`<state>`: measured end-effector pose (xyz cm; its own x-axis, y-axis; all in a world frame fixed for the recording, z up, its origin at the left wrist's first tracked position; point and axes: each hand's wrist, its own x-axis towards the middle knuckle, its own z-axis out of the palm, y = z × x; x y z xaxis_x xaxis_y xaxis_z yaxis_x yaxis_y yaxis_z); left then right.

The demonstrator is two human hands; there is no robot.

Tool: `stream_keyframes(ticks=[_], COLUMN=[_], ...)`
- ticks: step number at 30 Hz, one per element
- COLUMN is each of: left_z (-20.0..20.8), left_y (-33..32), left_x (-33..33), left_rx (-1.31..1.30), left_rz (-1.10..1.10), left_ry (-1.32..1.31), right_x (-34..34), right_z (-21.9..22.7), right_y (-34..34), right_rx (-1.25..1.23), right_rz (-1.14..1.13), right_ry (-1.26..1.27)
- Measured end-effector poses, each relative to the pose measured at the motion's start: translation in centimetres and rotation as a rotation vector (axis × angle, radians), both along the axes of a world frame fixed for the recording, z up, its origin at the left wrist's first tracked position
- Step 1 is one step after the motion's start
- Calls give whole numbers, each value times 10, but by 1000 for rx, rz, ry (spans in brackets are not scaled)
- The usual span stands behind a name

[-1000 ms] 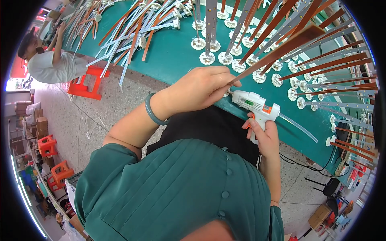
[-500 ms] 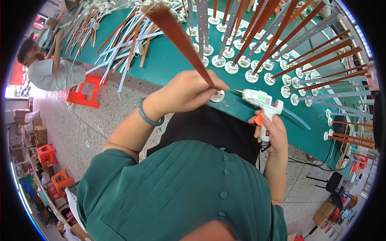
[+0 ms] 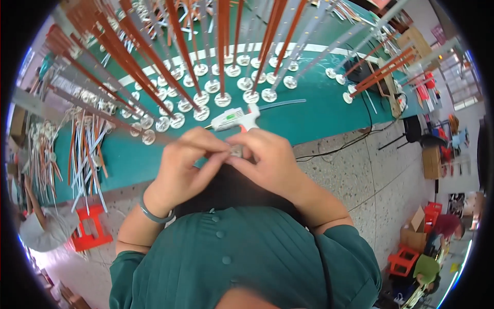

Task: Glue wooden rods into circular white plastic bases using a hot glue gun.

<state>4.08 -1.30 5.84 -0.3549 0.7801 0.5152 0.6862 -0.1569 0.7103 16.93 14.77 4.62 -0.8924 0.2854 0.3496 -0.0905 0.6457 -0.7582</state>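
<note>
My two hands meet in front of my body at the table's near edge. My left hand (image 3: 188, 162) is closed, its fingers pinched together at the end of a blurred long strip (image 3: 157, 135) that slants up to the left. My right hand (image 3: 267, 157) is closed with thumb and fingers on a small round whitish base (image 3: 236, 150), partly hidden by the fingers. Just beyond the hands a white glue gun (image 3: 229, 119) rests on the table, its nozzle toward the left and a clear glue stick (image 3: 283, 104) behind it. Its handle is partly hidden behind my right hand.
Many brown and grey strips stand upright on round white bases (image 3: 201, 113) across the green table (image 3: 319, 121). Loose strips (image 3: 87, 154) lie piled at the left. Black cables (image 3: 360, 135) hang off the right edge. A red stool (image 3: 90, 229) and a person are at the left.
The glue gun has left my right hand and lies on the table. Both hands have come together at the small base. My view has turned to the right.
</note>
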Motion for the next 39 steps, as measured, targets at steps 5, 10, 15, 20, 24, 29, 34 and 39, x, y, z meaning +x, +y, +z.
stream_keyframes(ticks=[5,10,15,20,24,29,34,39], left_z=[-5,-43,-72,-83,-77,-64,-54,-47], left_y=[41,22,-8,-24,-62,-134,-218,-295], left_x=[15,-3,-3,-10,-12,-44,-138,-230], left_rx=[-10,-95,-223,-184,-135,26,220,-120], left_rz=[-20,-12,49,58,167,632,1170,1452], left_ry=[-57,-143,-220,-141,-265,-138,-120,342], right_x=[26,99,124,149,162,118,142,160], right_z=[-7,-24,-75,-104,-130,-64,-76,-71], right_y=[41,176,323,409,448,320,318,262], right_rx=[43,11,359,192,373,522,663,603], right_rz=[-27,-808,-1055,-871,-839,-983,-974,-873], right_ry=[135,18,-168,-224,-134,-203,-125,-451])
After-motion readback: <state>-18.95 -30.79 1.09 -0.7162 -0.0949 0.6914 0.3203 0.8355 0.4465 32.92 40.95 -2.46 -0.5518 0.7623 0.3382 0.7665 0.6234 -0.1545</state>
